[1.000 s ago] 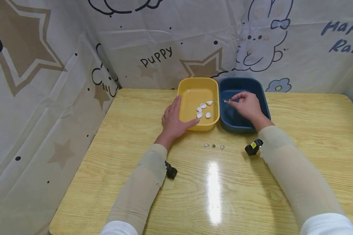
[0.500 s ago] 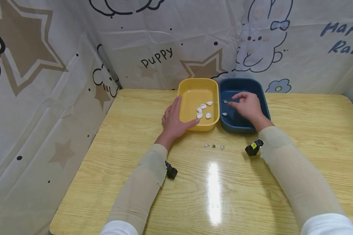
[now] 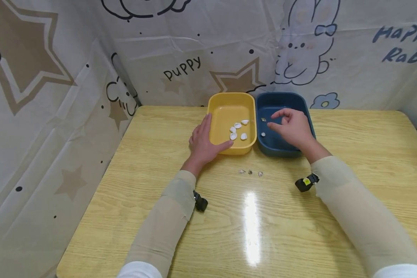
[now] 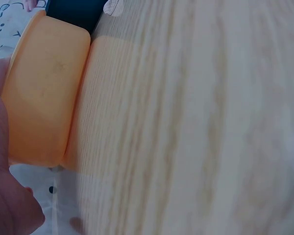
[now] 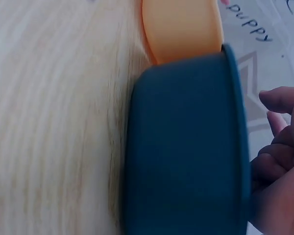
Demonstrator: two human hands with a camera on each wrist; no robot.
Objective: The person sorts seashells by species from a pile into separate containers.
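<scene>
My left hand (image 3: 205,141) rests on the yellow tray (image 3: 234,148), fingers straight along its left wall and thumb across the front rim. Several white shells (image 3: 238,125) lie inside that tray. Over the blue tray (image 3: 281,151) hovers my right hand (image 3: 293,127), thumb and index finger apart with nothing between them. Two small shells, a brownish one (image 3: 263,119) and a paler one (image 3: 263,134), lie on the blue tray's floor near its left wall. The left wrist view shows part of the left hand and the yellow tray's outer wall; the tray's inside is hidden there.
Three small shells (image 3: 250,172) lie in a row on the wooden table (image 3: 153,162) in front of the trays. The two trays stand side by side at the table's back edge, close to a printed cloth (image 3: 180,38). Another cloth wall stands at the left.
My right hand has let go of a small shell, which dropped onto the blue tray's floor and shifted a little. Thumb and index finger have spread apart. The left hand stays on the yellow tray.
</scene>
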